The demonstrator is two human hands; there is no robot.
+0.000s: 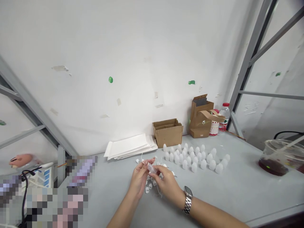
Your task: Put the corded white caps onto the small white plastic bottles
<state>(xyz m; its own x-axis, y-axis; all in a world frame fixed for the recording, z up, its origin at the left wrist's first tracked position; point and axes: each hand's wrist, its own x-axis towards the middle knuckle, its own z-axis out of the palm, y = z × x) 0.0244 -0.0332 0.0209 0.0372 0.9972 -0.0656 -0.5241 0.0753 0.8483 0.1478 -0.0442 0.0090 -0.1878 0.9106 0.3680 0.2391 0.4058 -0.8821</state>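
Observation:
Over the grey table, both hands meet at a small translucent plastic cylinder point(151, 167). My left hand point(139, 177) pinches its upper left end with fingers and thumb. At the lower right end, my right hand point(169, 183) grips it too; a metal-banded watch point(187, 199) is on that wrist. Beneath and between the hands lies a pile of small white caps point(147, 189) with thin white cords, partly hidden by the fingers. To the right, many white, frosted egg-shaped pieces point(189, 161) stand upright in loose rows.
Behind the hands are stacked white padded envelopes point(129, 146) and an open cardboard box point(168, 136). A brown paper bag point(200, 122) and a red-capped bottle point(224, 118) stand at back right. A plastic cup of dark liquid point(273, 161) sits far right. A power strip point(45, 179) is at left.

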